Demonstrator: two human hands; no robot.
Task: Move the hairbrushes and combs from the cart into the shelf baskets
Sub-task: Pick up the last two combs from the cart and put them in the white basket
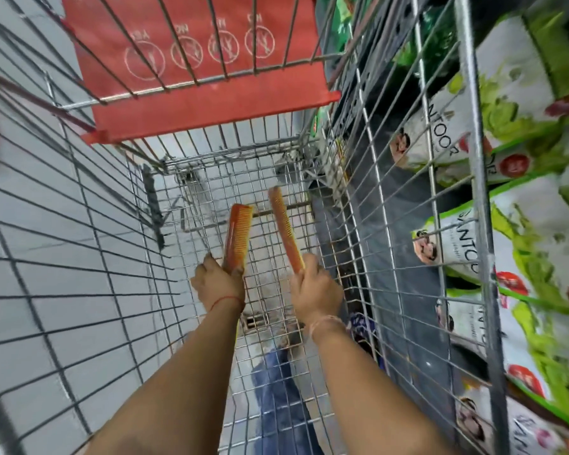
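— So, what are the hands doing down in the silver wire shopping cart [349, 205]?

— Both reach into it at the middle of the frame. The left hand [219, 282] is closed round the near end of a wide orange-brown plastic comb [238, 236], which points up the frame, teeth to the right. A thin red thread [225, 300] circles that wrist.

— And the other?

— The right hand [316, 290] grips the near end of a narrow orange-brown plastic comb [284, 228], tilted toward upper left. The two combs sit near each other, apart, both raised off the cart's mesh floor. A pale band [326, 323] is on that wrist.

— Anything else in the cart?

— A red plastic child-seat flap [191, 110] with white printed symbols fills the upper centre. Blue denim [276, 389] shows through the mesh at lower centre.

— What's on the right edge?

— Green-and-white soap packs [457, 139] behind a wire rack [480, 192]. Pale floor tiles [46, 224] on the left.
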